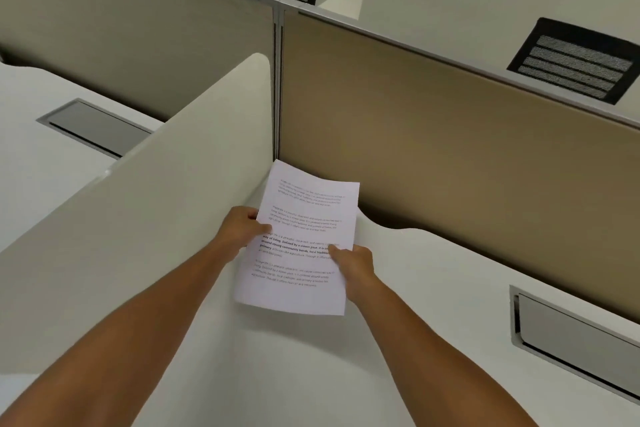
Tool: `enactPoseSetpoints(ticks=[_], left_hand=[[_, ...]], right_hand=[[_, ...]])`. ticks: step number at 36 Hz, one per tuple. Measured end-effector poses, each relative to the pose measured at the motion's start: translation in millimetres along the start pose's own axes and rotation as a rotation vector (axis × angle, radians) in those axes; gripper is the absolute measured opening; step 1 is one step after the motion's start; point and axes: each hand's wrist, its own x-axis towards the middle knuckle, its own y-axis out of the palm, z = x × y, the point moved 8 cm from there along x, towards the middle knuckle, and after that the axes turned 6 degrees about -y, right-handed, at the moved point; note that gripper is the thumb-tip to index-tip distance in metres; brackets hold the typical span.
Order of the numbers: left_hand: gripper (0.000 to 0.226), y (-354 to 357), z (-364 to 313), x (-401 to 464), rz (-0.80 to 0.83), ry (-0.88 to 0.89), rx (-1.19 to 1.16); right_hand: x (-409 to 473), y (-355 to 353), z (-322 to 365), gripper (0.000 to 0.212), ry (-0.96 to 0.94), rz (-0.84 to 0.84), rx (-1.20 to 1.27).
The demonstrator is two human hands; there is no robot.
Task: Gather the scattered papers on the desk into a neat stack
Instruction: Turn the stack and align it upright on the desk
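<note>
Papers (304, 239), printed with paragraphs of text, sit gathered in our grip above the white desk (433, 288), near the corner where the side divider (156, 191) meets the tan back panel (450, 149). Our left hand (242, 229) pinches the left edge with thumb on top, and our right hand (353, 263) clasps the right edge likewise.

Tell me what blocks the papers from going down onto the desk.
Nothing visible. Both the left hand and right hand hold the papers above bare white desk.
</note>
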Motion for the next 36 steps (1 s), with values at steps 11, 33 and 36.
enactPoseSetpoints(ticks=[11,33,36], left_hand=[[0.025,1,14,55,-0.191,0.024,0.234],[0.034,3,25,87,-0.236,0.254,0.535],[0.029,2,29,91,-0.255,0.257,0.552]], right_hand=[[32,18,-18,0.074,-0.020,-0.125,-0.168],[55,20,-32,0.022,-0.253,-0.156,-0.674],[57,19,-32,0.021,-0.262,-0.153,-0.734]])
